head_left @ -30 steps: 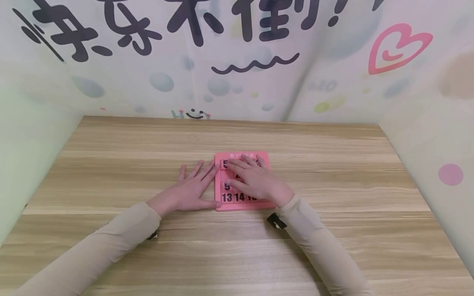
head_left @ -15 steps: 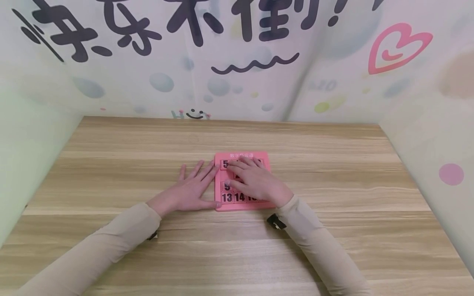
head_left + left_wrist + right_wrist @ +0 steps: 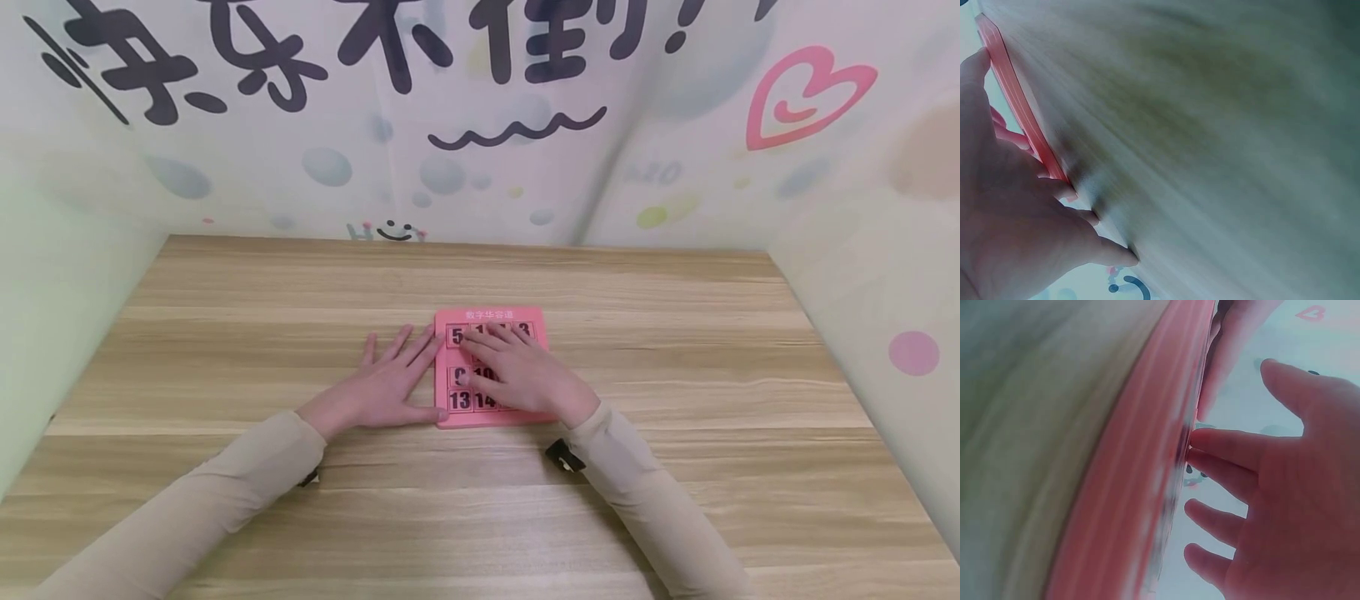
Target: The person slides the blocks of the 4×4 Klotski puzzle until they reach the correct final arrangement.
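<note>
A pink sliding number puzzle (image 3: pixel 491 422) lies flat on the table, its black-numbered tiles partly covered by my right hand. Tile 5 (image 3: pixel 456 337) sits in the top left corner, with a bare pink slot below it, above tile 9. Along the puzzle's left edge my left hand (image 3: pixel 382 392) rests with fingers spread, thumb and fingertips touching the frame. My right hand (image 3: pixel 528 375) reaches over the tiles from the right, fingers extended. In the right wrist view, the index and middle fingertips (image 3: pixel 1200 437) touch the puzzle's top face; the other fingers stand off it.
Wood-grain table (image 3: pixel 480 517) surrounds the puzzle on all sides. A white printed wall (image 3: pixel 480 192) with large black lettering rises behind the table, and pale side walls stand left and right. Both forearms wear light sleeves (image 3: pixel 645 492) with dark wrist devices.
My right hand has shifted slightly toward me, uncovering more of the top row and tile 10. Tile 5 seems to have slid slightly down toward the slot. My left hand stays put.
</note>
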`<state>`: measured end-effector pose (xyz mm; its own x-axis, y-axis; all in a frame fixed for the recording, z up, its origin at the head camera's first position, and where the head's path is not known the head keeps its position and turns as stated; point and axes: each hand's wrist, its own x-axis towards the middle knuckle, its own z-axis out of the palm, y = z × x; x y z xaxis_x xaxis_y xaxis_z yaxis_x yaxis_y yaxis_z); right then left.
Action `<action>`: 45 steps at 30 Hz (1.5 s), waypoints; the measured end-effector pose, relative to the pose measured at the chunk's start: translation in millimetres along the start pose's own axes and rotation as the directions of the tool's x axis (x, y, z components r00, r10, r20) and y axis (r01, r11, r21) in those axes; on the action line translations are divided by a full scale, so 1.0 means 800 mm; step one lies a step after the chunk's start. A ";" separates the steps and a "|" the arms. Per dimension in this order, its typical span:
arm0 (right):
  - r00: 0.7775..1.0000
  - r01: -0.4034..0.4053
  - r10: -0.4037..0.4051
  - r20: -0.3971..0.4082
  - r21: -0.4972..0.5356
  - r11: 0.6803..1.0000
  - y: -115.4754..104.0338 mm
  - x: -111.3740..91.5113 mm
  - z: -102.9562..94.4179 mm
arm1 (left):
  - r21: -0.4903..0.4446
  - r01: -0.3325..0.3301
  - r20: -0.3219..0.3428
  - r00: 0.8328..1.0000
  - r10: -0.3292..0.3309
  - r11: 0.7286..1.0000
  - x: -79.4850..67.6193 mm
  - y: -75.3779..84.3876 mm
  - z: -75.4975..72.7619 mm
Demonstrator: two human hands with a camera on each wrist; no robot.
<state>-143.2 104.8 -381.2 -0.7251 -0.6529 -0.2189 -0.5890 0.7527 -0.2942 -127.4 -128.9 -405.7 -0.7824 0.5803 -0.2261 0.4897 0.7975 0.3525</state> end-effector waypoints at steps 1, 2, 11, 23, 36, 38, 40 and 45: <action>1.000 0.001 -0.001 -0.001 -0.002 1.000 0.000 -0.001 0.000 | -0.001 0.000 0.000 1.000 0.000 1.000 0.000 0.000 0.000; 1.000 0.001 -0.001 -0.003 -0.002 1.000 -0.001 -0.002 0.000 | -0.001 0.000 0.000 1.000 0.000 1.000 0.000 0.000 0.000; 1.000 0.007 -0.008 -0.021 -0.006 1.000 -0.002 -0.007 0.003 | -0.005 -0.002 -0.002 1.000 0.002 1.000 0.001 -0.001 0.001; 1.000 0.021 -0.021 -0.020 -0.010 1.000 -0.004 -0.012 0.005 | -0.003 -0.004 0.002 1.000 0.004 1.000 0.001 0.000 0.001; 0.998 0.059 -0.060 -0.030 -0.018 0.998 -0.006 -0.018 0.005 | 0.003 -0.001 0.003 1.000 0.001 1.000 0.001 0.000 -0.001; 0.998 0.058 -0.059 -0.030 -0.015 0.998 -0.006 -0.019 0.006 | 0.002 -0.002 0.002 1.000 0.002 1.000 0.001 0.000 -0.001; 0.998 0.057 -0.058 -0.032 -0.014 0.998 -0.007 -0.020 0.006 | 0.000 -0.004 0.001 1.000 0.004 1.000 0.001 0.000 -0.001; 0.998 0.054 -0.054 -0.031 -0.013 0.998 -0.007 -0.022 0.007 | 0.004 -0.008 -0.003 1.000 0.008 1.000 0.001 0.000 0.000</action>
<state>-125.4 111.2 -380.6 -0.7028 -0.6900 -0.1732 -0.6319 0.7173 -0.2935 -127.9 -128.8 -406.0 -0.7794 0.5863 -0.2206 0.4975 0.7934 0.3508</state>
